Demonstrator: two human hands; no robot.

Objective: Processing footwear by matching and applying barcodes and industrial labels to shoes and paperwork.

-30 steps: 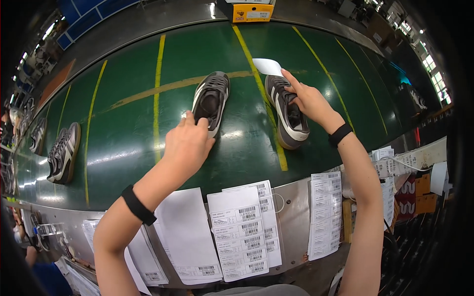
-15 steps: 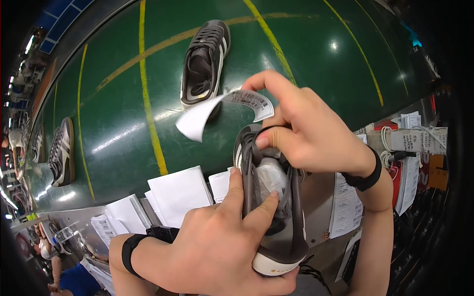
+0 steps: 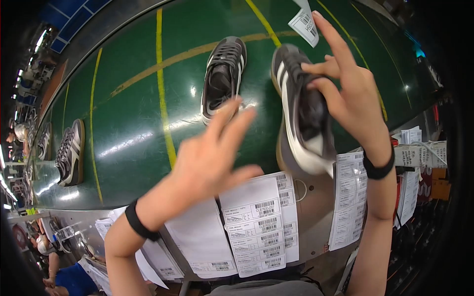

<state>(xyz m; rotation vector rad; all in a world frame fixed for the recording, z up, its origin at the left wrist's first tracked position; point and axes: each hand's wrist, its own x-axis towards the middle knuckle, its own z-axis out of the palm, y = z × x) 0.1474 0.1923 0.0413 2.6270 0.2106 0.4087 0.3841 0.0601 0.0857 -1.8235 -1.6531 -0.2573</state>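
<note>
My right hand [image 3: 354, 101] grips a dark grey sneaker [image 3: 295, 111] with white stripes by the tongue and collar, its index finger stretched out. Beside that fingertip is a white printed label [image 3: 303, 28], partly cut off by the frame's top edge; whether the finger holds it is unclear. The sneaker is tilted and its heel end is blurred. My left hand [image 3: 197, 160] is smeared by motion, but its fingers are spread and hold nothing. Just beyond its fingertips, a matching sneaker [image 3: 224, 74] lies on the green work surface [image 3: 126, 163], toe pointing away.
Sheets of printed labels [image 3: 259, 237] hang along the near edge, with another label strip [image 3: 348, 197] to the right. More striped sneakers [image 3: 71, 153] stand at far left. A person in blue [image 3: 81, 282] is at lower left. Cables and boxes crowd the right side.
My right hand has moved away from me, bringing the sneaker forward. My left hand has let go of its heel and moved up and left. The label is now farther off, near the top edge.
</note>
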